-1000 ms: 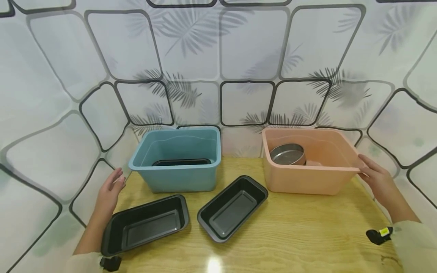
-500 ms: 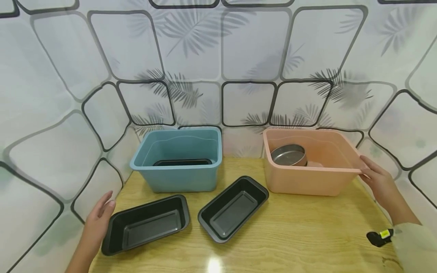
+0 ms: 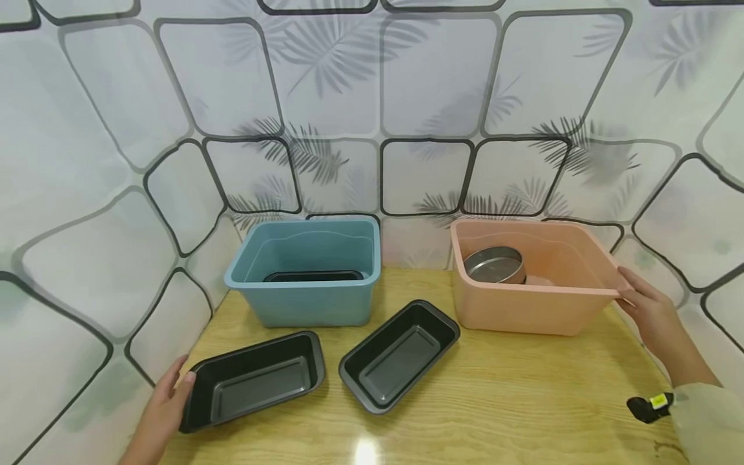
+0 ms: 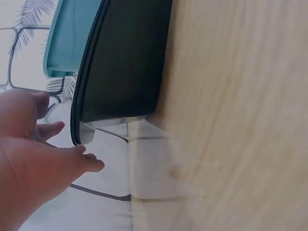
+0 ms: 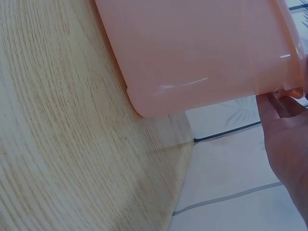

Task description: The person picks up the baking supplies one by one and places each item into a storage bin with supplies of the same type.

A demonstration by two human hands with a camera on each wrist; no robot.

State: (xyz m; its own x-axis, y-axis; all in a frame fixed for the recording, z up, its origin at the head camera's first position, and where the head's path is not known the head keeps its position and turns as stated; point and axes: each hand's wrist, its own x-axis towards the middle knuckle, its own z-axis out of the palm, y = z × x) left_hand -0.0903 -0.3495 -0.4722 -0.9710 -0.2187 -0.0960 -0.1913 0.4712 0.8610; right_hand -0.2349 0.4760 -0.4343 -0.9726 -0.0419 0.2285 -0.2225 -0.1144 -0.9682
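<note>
My left hand (image 3: 159,407) is at the left end of a black loaf pan (image 3: 261,380) on the table. In the left wrist view its fingers and thumb are spread near the pan's rim, with no clear grip on it. My right hand (image 3: 655,318) grips the right rim of a peach plastic tub (image 3: 531,311); the right wrist view shows the fingers tucked at the tub's lip (image 5: 293,72). Inside that tub lies a round metal cake pan (image 3: 495,265) with something peach-coloured beside it, mostly hidden.
A second black loaf pan (image 3: 400,356) lies slanted in the middle of the wooden table (image 3: 523,394). Behind the pans stands a blue tub (image 3: 305,303) holding another black pan (image 3: 314,276), largely hidden. Patterned cloth (image 3: 424,174) encloses the back and sides.
My left hand has come down and toward me, from beside the blue tub to the left loaf pan's end. My right hand stays on the peach tub's rim.
</note>
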